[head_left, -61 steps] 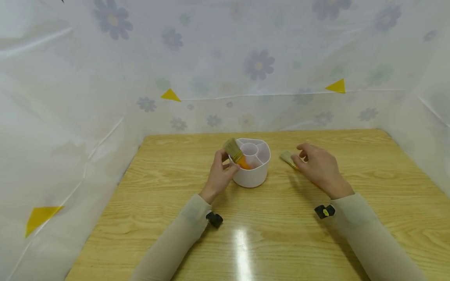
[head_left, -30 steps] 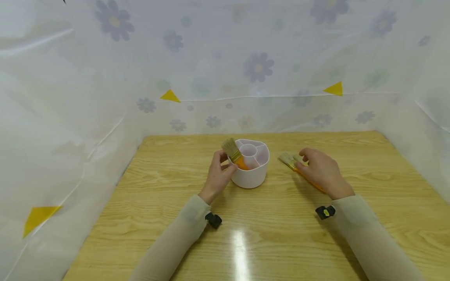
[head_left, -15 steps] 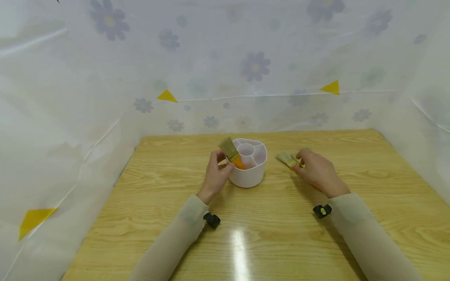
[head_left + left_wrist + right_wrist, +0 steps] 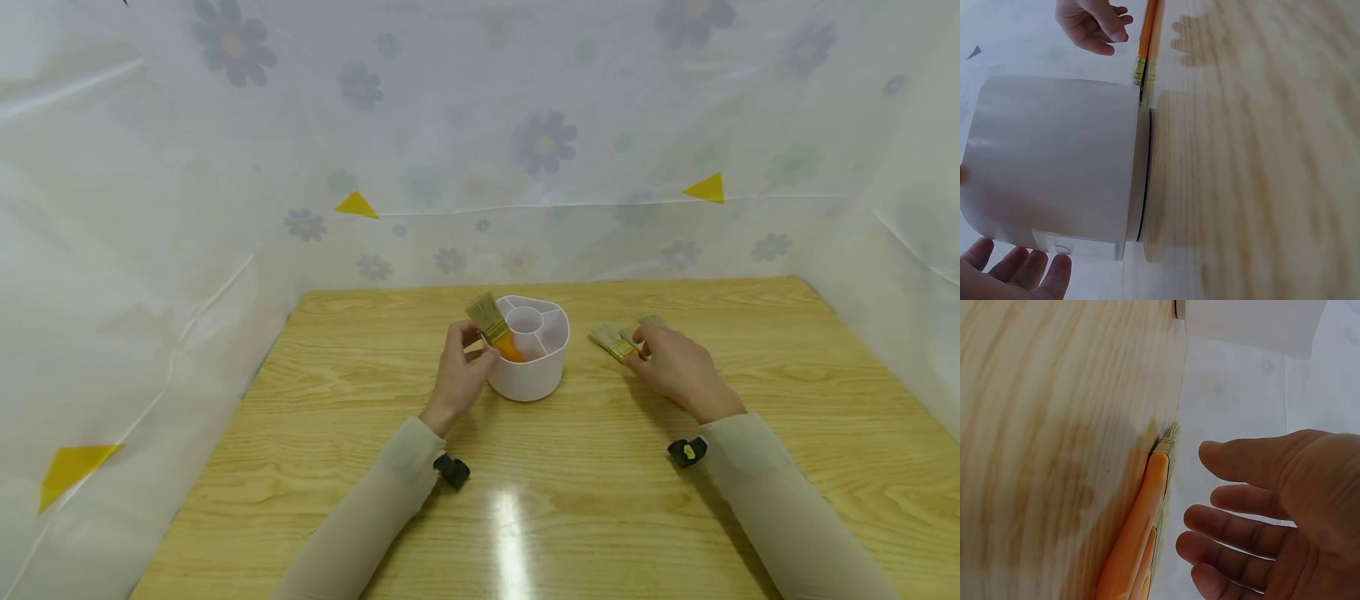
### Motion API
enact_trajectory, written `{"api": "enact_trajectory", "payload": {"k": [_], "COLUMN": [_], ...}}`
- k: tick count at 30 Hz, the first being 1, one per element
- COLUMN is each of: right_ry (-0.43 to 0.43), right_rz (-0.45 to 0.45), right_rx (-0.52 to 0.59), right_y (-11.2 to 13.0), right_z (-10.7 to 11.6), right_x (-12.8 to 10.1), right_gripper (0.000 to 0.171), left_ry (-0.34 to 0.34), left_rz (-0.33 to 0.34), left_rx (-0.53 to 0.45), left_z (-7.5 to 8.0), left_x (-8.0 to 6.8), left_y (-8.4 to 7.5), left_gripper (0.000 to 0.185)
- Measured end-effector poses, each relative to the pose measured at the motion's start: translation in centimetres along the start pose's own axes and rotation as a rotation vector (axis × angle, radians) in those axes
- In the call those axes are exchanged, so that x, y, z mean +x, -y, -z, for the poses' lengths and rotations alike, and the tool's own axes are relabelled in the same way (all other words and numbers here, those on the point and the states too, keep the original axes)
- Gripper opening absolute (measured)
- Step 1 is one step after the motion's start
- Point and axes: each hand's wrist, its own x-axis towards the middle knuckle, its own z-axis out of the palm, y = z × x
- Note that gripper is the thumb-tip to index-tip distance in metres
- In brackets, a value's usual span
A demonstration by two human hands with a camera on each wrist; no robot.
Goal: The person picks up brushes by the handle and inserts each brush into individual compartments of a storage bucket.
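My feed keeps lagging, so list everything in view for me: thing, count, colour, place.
Holder: one, white, compartmented, table centre.
Brush in holder: one, orange handle, tan bristles up, leaning at the holder's left rim.
Brushes on table: at least two, orange handles, tan bristles, lying right of the holder.
Table: one, light wood.
Backdrop: white sheet with purple flowers and yellow triangles, behind and at the sides.
Left hand: against the holder's left side, fingers beside the brush there.
Right hand: over the brushes on table, fingers relaxed in the right wrist view, gripping nothing.
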Motion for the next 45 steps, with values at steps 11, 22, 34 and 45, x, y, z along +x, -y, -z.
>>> {"api": "enact_trajectory", "payload": {"k": [11, 22, 34, 45], "right_ry": [0.015, 0.044, 0.052, 0.06], "right_rz": [-0.015, -0.031, -0.03, -0.03], "right_rx": [-0.01, -0.013, -0.014, -0.013], "right_y": [-0.18, -0.21, -0.37, -0.5], "right_z": [0.0, -0.16, -0.44, -0.31], "right_x": [0.15, 0.23, 0.16, 0.06], "right_gripper": [0.041, 0.038, 0.038, 0.037], "left_ry": [-0.013, -0.019, -0.023, -0.029], "left_rz": [0.004, -0.006, -0.008, -0.011], "left_rx": [0.002, -0.002, -0.022, -0.004], "left_z": [-0.01, 0.06, 0.05, 0.01], "left_x": [0.18, 0.15, 0.23, 0.17], "left_y": [0.5, 0.71, 0.87, 0.51], "left_gripper": [0.04, 0.039, 0.041, 0.038]}}
